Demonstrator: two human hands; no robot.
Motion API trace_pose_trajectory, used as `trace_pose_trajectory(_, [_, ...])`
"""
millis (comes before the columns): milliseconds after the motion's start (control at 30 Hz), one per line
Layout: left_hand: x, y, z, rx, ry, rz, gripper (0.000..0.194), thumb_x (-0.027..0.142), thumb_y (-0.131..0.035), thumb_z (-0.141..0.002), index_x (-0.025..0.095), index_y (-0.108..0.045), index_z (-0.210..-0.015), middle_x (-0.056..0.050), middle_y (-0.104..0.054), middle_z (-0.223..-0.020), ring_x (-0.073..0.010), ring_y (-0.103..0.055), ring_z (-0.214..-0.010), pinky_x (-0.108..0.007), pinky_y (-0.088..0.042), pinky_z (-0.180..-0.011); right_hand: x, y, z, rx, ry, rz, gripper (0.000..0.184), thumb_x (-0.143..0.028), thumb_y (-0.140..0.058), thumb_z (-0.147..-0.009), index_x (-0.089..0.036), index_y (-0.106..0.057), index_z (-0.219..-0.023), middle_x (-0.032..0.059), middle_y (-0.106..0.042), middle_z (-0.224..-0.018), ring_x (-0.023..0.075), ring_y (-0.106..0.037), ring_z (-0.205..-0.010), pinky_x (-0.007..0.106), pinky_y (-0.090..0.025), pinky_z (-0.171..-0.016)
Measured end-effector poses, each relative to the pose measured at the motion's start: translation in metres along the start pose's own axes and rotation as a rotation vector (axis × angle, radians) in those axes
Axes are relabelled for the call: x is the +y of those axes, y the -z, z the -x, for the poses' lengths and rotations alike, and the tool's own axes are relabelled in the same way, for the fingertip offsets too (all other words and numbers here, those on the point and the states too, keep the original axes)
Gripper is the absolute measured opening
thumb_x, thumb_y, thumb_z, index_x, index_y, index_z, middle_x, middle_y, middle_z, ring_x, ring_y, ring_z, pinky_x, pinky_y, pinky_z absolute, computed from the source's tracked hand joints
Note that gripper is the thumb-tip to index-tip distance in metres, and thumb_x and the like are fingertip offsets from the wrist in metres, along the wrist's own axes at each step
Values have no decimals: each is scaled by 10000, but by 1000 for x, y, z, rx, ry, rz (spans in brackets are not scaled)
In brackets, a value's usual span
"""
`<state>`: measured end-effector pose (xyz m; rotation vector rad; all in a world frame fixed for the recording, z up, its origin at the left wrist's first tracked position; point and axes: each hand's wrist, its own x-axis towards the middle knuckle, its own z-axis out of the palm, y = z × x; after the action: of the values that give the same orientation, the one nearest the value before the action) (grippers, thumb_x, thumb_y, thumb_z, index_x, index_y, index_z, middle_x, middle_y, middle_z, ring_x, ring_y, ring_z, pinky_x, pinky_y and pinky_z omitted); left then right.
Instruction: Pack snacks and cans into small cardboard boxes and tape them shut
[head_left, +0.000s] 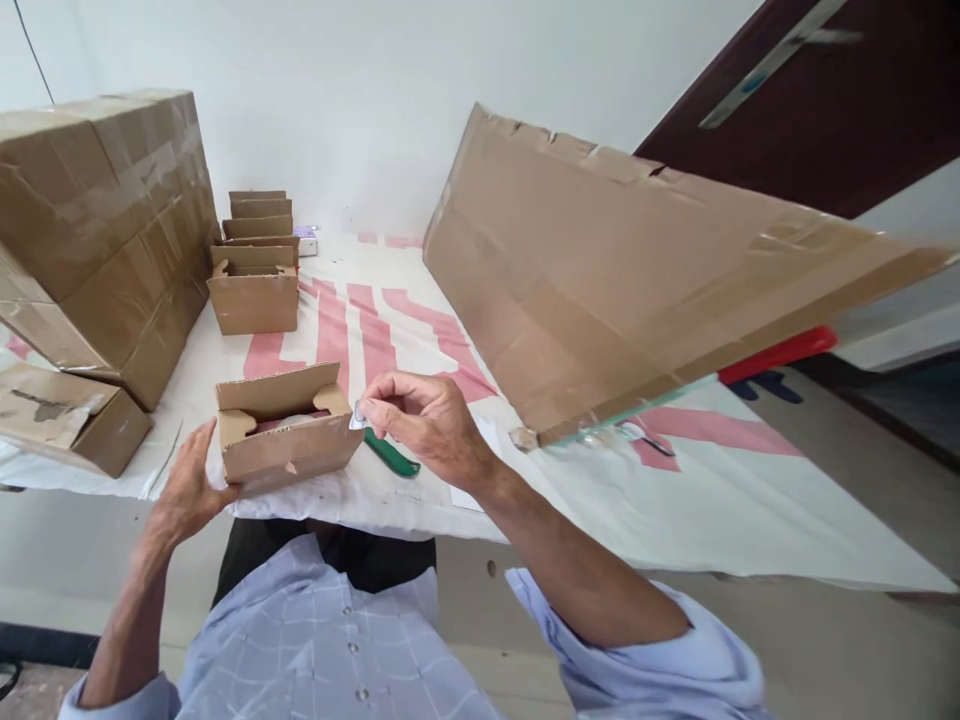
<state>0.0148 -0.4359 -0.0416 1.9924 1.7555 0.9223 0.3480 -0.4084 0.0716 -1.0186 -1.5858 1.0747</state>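
Observation:
A small cardboard box [289, 455] with its lid flap raised stands near the table's front edge; something reddish and whitish shows inside. My left hand [186, 488] holds the box at its left end, thumb near the lower front corner and fingers along the side. At the opposite end my right hand [424, 420] pinches a small whitish label [358, 416] between thumb and fingertips, close to the box's front right corner. Its print is too small to read. Just right of the box, partly under my right hand, lies a green-handled tool [391, 455], its other end hidden.
Several small open boxes [255, 303] stand in a row farther back. Large taped cartons [127, 230] rise at the left, with a closed box [67, 415] before them. A big cardboard sheet [637, 290] leans at the right. White cloth with pink markings [367, 325] covers the table.

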Motion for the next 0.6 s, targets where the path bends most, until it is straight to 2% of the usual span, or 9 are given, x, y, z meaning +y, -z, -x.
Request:
trace_pose_trajectory(67, [25, 19, 7, 201, -26, 3, 711, 307, -779, -755, 209, -630, -1443, -156, -657, -1436, -333, -694, -1229, -429, -645, -867, 7, -7, 4, 14, 12, -34, 210, -352, -740, -854, -193, -697, -724, -25, -605, -615, 99, -506, -554, 237, -441, -526])
trace_pose_trajectory(133, [63, 31, 15, 413, -93, 53, 404, 277, -769, -825, 215, -743, -1223, -101, -732, -1252, -209, -719, -918, -328, -603, -736, 11, -14, 8, 26, 38, -57, 212, -340, -732, -869, -194, -694, -721, -20, -610, -639, 101, -507, -570, 239, -435, -534])
trace_pose_trajectory(167, [83, 32, 18, 425, -126, 124, 258, 265, -773, -853, 216, -772, -1106, -68, -761, -1140, -150, -679, -767, -295, -581, -700, 12, -18, 11, 29, 56, -64, 208, -332, -727, -876, -196, -695, -723, -16, -619, -656, 104, -515, -585, 241, -440, -546])
trace_pose_trajectory(200, [102, 30, 19, 365, -149, 244, 158, 278, -778, -875, 214, -787, -1019, -47, -776, -1023, -123, -645, -681, -265, -553, -643, 12, -22, 13, 31, 74, -68, 203, -324, -722, -883, -197, -694, -727, -12, -630, -676, 107, -527, -600, 245, -448, -562])
trace_pose_trajectory(233, [118, 24, 20, 245, -136, 385, 137, 320, -791, -887, 209, -799, -967, -41, -780, -926, -124, -645, -655, -249, -535, -601, 11, -25, 15, 31, 90, -71, 201, -318, -717, -891, -199, -692, -731, -8, -642, -694, 110, -541, -614, 250, -460, -580])
trace_pose_trajectory(300, [141, 8, 16, 24, -19, 648, 240, 430, -818, -883, 200, -822, -954, -44, -780, -815, -135, -649, -614, -235, -503, -529, 9, -29, 20, 29, 114, -66, 199, -309, -711, -908, -203, -686, -743, -4, -662, -719, 116, -567, -634, 258, -477, -608])
trace_pose_trajectory(367, [152, -9, 10, -123, 98, 840, 351, 538, -827, -872, 193, -833, -939, -50, -777, -762, -128, -618, -553, -228, -456, -474, 7, -31, 26, 30, 132, -53, 196, -302, -716, -914, -206, -676, -748, -2, -669, -721, 121, -576, -636, 261, -478, -605])
trace_pose_trajectory(467, [156, -26, 0, -239, 147, 1003, 433, 605, -853, -845, 174, -822, -834, -45, -751, -694, -99, -565, -492, -213, -423, -454, 7, -31, 35, 30, 143, -54, 190, -293, -725, -910, -210, -664, -750, -3, -670, -709, 124, -587, -629, 260, -480, -589])
trace_pose_trajectory(600, [161, -30, -3, -332, 120, 1063, 415, 552, -910, -812, 157, -809, -735, -44, -741, -667, -81, -555, -484, -198, -441, -475, 13, -28, 42, 35, 75, -155, 250, -364, -730, -921, -211, -650, -741, -12, -654, -662, 117, -589, -585, 260, -499, -573])
